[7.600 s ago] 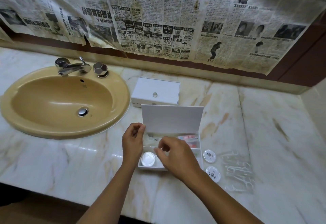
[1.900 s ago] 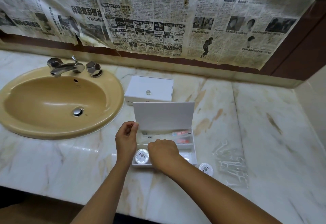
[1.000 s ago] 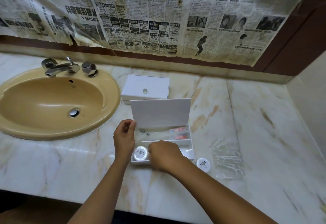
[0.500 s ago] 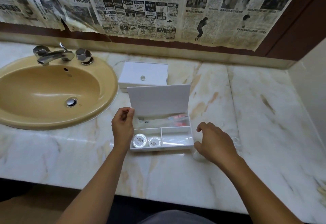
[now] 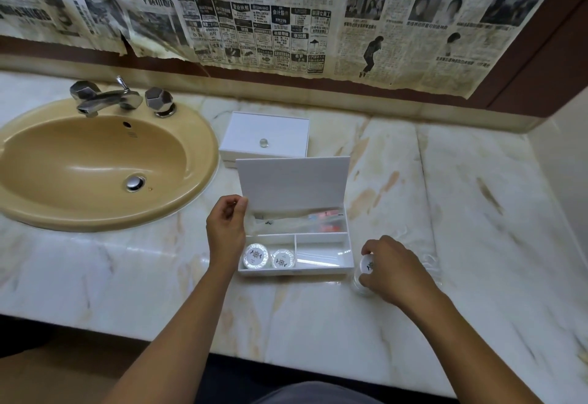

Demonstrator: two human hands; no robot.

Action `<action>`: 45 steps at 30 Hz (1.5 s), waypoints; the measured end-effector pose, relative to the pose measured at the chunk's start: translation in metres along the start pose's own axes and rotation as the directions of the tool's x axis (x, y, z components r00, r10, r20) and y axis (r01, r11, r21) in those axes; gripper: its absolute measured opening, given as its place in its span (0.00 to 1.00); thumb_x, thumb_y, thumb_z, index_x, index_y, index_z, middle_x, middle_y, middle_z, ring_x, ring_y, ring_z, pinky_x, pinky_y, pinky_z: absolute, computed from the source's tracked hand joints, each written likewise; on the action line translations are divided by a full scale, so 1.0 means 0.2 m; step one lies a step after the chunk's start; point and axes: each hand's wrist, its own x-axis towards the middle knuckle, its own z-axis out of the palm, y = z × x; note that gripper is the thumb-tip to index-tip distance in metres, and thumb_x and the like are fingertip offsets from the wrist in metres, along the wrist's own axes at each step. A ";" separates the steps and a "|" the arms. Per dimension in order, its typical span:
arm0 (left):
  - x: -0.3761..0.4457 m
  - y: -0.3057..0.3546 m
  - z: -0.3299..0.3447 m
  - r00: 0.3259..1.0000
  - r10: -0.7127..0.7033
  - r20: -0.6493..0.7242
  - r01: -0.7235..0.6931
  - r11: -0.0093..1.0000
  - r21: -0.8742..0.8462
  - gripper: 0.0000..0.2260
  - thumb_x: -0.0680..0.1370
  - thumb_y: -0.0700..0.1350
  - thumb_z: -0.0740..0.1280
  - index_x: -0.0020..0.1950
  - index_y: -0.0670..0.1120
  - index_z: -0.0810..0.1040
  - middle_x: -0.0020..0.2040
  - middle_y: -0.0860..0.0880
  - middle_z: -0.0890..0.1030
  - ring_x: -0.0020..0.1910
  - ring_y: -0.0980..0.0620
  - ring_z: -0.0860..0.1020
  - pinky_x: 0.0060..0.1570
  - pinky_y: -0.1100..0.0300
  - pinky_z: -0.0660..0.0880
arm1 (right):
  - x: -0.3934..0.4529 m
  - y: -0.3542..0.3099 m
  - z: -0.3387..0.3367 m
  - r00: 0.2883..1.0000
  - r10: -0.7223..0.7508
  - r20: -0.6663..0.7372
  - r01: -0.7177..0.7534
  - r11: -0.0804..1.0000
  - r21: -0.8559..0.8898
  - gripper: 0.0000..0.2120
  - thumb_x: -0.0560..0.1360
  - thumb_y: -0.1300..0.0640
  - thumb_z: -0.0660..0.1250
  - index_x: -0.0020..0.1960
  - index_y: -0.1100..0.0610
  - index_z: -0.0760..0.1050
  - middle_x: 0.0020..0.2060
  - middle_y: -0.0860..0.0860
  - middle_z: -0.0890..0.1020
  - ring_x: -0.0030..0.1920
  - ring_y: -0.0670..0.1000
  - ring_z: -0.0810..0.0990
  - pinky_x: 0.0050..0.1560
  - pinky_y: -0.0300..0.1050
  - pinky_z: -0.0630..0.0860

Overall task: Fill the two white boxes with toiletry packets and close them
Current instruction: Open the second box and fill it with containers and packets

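Note:
An open white box [image 5: 349, 246] sits on the marble counter with its lid [image 5: 292, 182] raised. Two round soap packets [image 5: 256, 256] [image 5: 283, 259] lie in its front left compartment; the front right compartment looks bare, and clear packets with red print fill the back one [image 5: 321, 220]. My left hand [image 5: 226, 228] pinches the lid's lower left edge. Just right of the box, my right hand [image 5: 389, 265] curls round a third round soap packet [image 5: 367, 265]. A second white box [image 5: 265, 138], closed, with a small knob, stands behind the open one.
A tan sink [image 5: 95, 161] with a chrome tap [image 5: 108, 98] fills the left of the counter [image 5: 477, 200]. Clear wrapped floss picks [image 5: 428, 259] lie behind my right hand. Newspaper [image 5: 286, 21] covers the wall behind. The counter's front edge runs close below my arms.
My right hand left a second soap packet in the box's front left compartment, moved right and took hold of the packet beside the box. The left hand stayed at the lid.

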 end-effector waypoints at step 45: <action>0.00 0.00 0.00 1.000 -0.002 -0.010 0.002 1.000 -0.004 0.03 0.79 0.40 0.67 0.45 0.42 0.78 0.39 0.52 0.80 0.37 0.64 0.76 0.40 0.73 0.71 | 0.11 -0.63 0.05 0.905 -0.415 0.094 0.425 0.881 -0.206 0.10 0.75 0.62 0.62 0.56 0.59 0.75 0.53 0.58 0.78 0.54 0.60 0.77 0.47 0.45 0.69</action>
